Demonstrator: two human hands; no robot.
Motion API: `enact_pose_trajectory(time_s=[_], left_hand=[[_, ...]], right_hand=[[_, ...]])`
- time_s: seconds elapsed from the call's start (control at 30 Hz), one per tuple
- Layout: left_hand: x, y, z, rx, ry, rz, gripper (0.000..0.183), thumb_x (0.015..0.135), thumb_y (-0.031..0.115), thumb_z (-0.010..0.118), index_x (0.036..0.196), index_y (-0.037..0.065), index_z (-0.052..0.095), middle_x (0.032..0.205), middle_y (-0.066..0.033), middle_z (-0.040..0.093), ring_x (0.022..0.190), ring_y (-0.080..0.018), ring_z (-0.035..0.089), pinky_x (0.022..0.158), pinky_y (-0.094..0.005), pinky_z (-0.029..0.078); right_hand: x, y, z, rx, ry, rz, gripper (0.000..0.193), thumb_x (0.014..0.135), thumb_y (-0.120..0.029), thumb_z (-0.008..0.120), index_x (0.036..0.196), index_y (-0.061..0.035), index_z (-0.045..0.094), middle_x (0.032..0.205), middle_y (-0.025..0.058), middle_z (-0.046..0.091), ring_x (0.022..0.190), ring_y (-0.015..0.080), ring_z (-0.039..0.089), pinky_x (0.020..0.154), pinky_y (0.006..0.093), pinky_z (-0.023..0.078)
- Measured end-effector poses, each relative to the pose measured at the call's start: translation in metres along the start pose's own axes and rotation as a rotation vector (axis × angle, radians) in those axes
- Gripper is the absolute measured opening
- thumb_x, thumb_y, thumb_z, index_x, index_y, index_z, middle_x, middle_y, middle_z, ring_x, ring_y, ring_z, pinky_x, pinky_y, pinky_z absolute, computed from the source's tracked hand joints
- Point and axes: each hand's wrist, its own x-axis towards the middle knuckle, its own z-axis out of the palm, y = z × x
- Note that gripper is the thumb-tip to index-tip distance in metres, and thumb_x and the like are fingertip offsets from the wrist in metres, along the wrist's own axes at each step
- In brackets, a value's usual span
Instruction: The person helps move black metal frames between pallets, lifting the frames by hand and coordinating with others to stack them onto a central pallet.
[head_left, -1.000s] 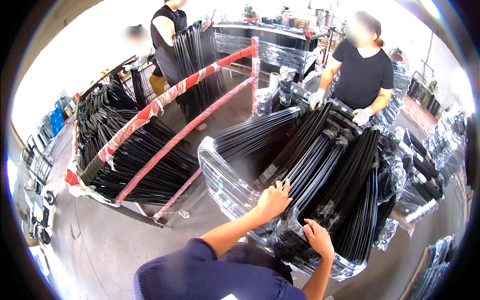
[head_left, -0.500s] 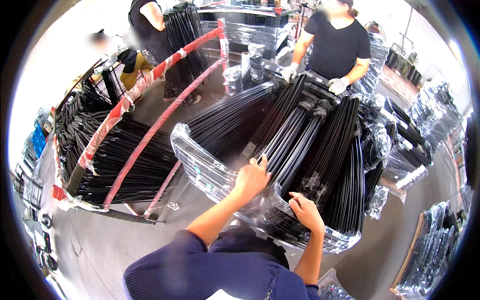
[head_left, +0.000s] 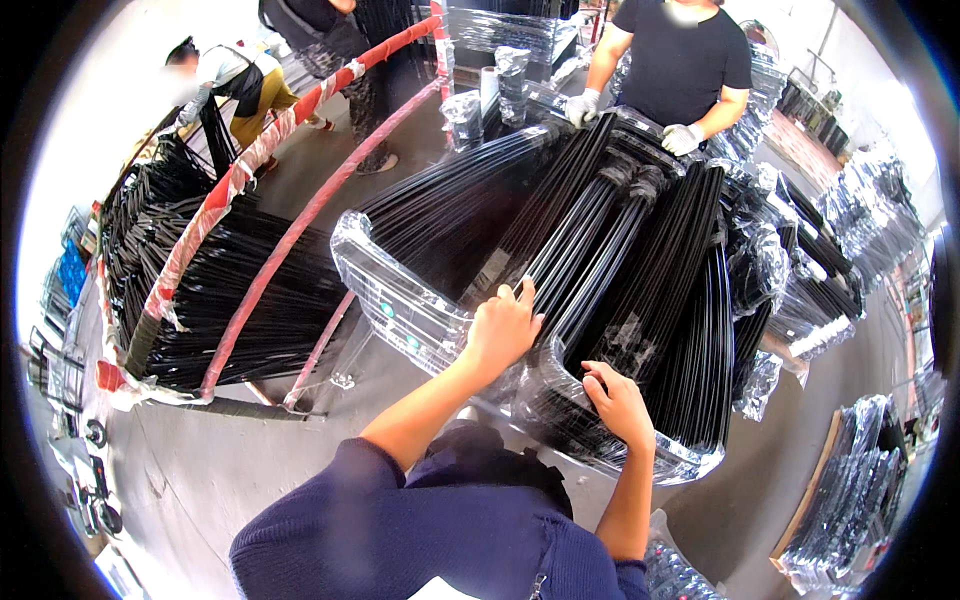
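Observation:
My left hand rests on the near part of a large load of black metal frames in clear plastic film. Its fingers are partly bent and apart, beside a wrapped bundle of thin, shiny black bars. To its right, my right hand touches the rounded, film-covered near end of the load. The thumb and fingers are apart, loosely bent, with nothing seen inside the hand; the fingertips are partly hidden. Across the load, a person in a black top has gloved hands at the far end.
A red, film-wrapped rail fences a heap of black bars on the left. Two people are behind it. Film-wrapped stacks stand on the right. Grey floor shows at the lower left.
The view has shifted slightly, so most of the scene sits higher in it. Both my hands keep nearly the same places on the load. The person at far left bends over the heap.

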Motion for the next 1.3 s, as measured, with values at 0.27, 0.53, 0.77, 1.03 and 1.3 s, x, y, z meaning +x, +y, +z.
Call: enact_pose_trajectory(time_s=[0.27,0.53,0.77,1.03,1.3], left_hand=[[-0.001,-0.002,0.0,0.045,0.023,0.023,0.055,0.082,0.036,0.053,0.121,-0.001,0.041,0.078,-0.0175,0.054,0.059,-0.0269,0.06,0.051,-0.0319,0.049],[-0.002,-0.003,0.002,-0.001,0.045,0.02,0.053,0.081,0.035,0.054,0.118,-0.001,0.043,0.078,-0.0185,0.055,0.061,-0.0291,0.06,0.053,-0.0348,0.049],[-0.002,0.003,-0.008,-0.09,-0.017,-0.089,0.051,0.08,0.037,0.054,0.119,0.005,0.046,0.085,-0.0197,0.056,0.066,-0.0361,0.06,0.06,-0.0427,0.049],[0.001,0.004,0.002,0.035,0.094,-0.161,0.035,0.082,0.038,0.052,0.092,0.004,0.051,0.074,-0.0163,0.061,0.066,-0.0333,0.062,0.059,-0.0415,0.049],[-0.001,0.004,0.006,0.077,0.123,-0.164,0.033,0.081,0.035,0.052,0.089,0.003,0.053,0.072,-0.0159,0.061,0.065,-0.0318,0.062,0.059,-0.0418,0.049]], right_hand=[[0.001,-0.006,0.0,0.017,0.011,0.019,0.032,0.084,-0.026,0.051,0.107,-0.0046,0.056,0.093,0.0166,0.062,0.085,0.0312,0.059,0.076,0.0352,0.045],[-0.001,-0.006,0.002,-0.009,0.034,0.019,0.029,0.085,-0.021,0.049,0.104,-0.001,0.057,0.091,0.0187,0.061,0.086,0.0306,0.06,0.075,0.032,0.044],[0.001,0.009,0.004,-0.099,0.061,0.108,0.035,0.084,-0.035,0.044,0.099,-0.008,0.06,0.095,0.0165,0.061,0.09,0.0342,0.057,0.079,0.0399,0.044],[0.009,0.027,0.008,-0.109,0.056,0.149,0.023,0.078,-0.018,0.044,0.085,-0.0059,0.062,0.089,0.0143,0.063,0.088,0.0316,0.059,0.076,0.0381,0.046],[0.018,0.027,0.011,-0.054,-0.02,0.223,0.027,0.076,-0.021,0.045,0.088,-0.0024,0.061,0.091,0.0202,0.061,0.089,0.0338,0.058,0.076,0.0382,0.045]])
